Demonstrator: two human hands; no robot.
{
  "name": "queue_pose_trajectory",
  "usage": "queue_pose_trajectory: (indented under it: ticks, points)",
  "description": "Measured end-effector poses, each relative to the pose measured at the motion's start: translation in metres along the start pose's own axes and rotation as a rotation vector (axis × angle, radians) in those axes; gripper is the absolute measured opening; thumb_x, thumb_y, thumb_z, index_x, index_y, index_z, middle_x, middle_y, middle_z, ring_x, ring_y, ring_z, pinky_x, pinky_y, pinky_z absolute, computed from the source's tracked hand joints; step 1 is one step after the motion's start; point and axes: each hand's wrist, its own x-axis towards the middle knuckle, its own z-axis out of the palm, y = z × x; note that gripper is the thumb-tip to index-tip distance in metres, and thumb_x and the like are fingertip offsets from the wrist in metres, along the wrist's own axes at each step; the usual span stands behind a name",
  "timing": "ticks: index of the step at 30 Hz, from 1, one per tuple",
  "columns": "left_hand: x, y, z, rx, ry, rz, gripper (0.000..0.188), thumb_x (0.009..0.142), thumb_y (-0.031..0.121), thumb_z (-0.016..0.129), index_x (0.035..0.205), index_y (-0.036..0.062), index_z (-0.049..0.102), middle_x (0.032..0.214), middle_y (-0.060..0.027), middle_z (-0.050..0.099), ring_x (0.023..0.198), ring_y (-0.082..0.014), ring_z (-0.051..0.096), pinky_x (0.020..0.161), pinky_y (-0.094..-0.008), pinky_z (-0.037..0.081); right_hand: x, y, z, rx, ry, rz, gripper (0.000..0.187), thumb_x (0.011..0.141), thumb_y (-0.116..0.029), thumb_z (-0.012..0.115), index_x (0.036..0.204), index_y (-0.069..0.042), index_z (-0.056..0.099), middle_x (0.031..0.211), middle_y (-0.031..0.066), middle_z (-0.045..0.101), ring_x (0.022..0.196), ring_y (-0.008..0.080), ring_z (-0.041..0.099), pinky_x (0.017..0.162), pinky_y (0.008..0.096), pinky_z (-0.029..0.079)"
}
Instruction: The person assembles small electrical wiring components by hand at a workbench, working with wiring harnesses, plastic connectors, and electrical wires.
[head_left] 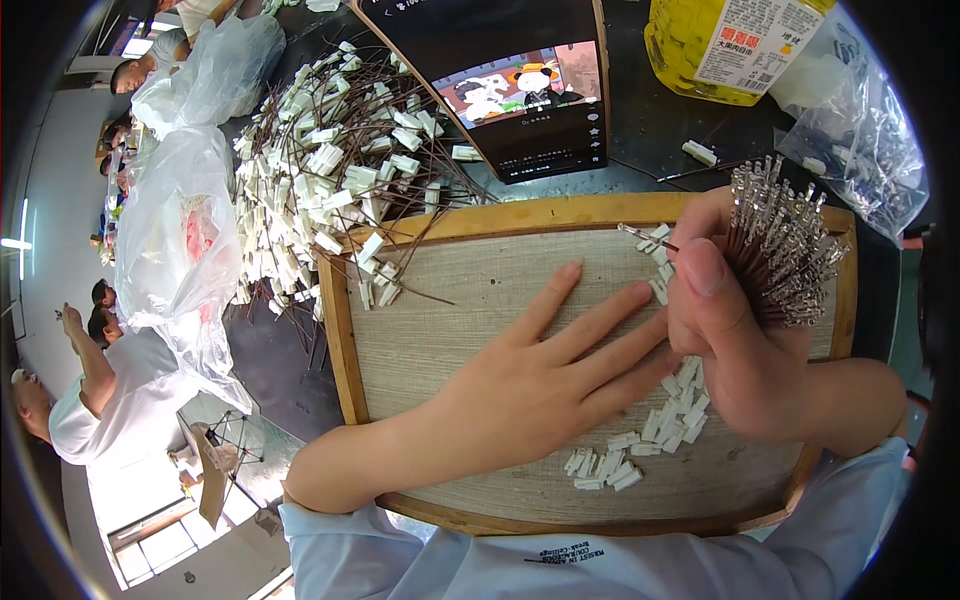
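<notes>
My right hand [735, 330] is closed round a thick bundle of brown wires [775, 265] whose ends carry shiny metal terminals. A single wire [640, 237] sticks out to the left from between its thumb and fingers. My left hand [560, 365] lies palm down with its fingers spread over a wood-framed tray [430, 345], its fingertips close to the right hand. Small white plastic connector housings [675, 415] are scattered on the tray below and beside the right hand. More housings [655, 262] lie above the left fingertips, partly hidden by the hands.
Beyond the tray's left corner is a big heap of wires with white connectors [330, 170]. A phone [520, 90] playing a cartoon leans behind the tray. At the far right stand a yellow bottle [700, 50] and a clear plastic bag [860, 140]. Other people [120, 380] sit at left.
</notes>
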Motion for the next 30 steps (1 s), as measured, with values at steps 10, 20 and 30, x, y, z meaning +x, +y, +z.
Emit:
queue_pose_trajectory:
  ticks: [10, 20, 30]
  points:
    - [0.0, -0.006, -0.003, 0.127, 0.009, -0.027, 0.041, 0.081, 0.034, 0.056, 0.116, 0.0139, 0.056, 0.123, -0.0048, 0.051, 0.121, -0.028, 0.043, 0.105, -0.0563, 0.025, -0.001, -0.005, 0.005, 0.028, 0.03, 0.175, 0.02, 0.095, -0.024, 0.047, 0.092, -0.005, 0.044, 0.055, -0.0063, 0.037, 0.046, 0.001, 0.027, 0.043, 0.0196, 0.019]
    - [0.004, -0.006, -0.001, 0.107, 0.058, -0.046, 0.04, 0.072, 0.021, 0.058, 0.11, 0.0079, 0.057, 0.118, -0.0074, 0.05, 0.116, -0.0236, 0.046, 0.1, -0.0525, 0.032, -0.003, -0.004, 0.004, 0.069, 0.002, 0.214, 0.018, 0.094, -0.022, 0.05, 0.094, -0.004, 0.047, 0.056, -0.006, 0.038, 0.047, 0.0012, 0.029, 0.043, 0.0198, 0.023]
    - [-0.008, -0.022, -0.015, 0.051, 0.113, -0.053, 0.029, 0.066, 0.006, 0.062, 0.094, -0.0001, 0.06, 0.093, -0.0085, 0.055, 0.079, -0.0209, 0.055, 0.063, -0.0265, 0.046, -0.002, -0.004, 0.004, 0.032, -0.007, 0.252, 0.014, 0.091, -0.017, 0.055, 0.092, -0.003, 0.052, 0.062, -0.0055, 0.045, 0.051, 0.0009, 0.036, 0.046, 0.0184, 0.027]
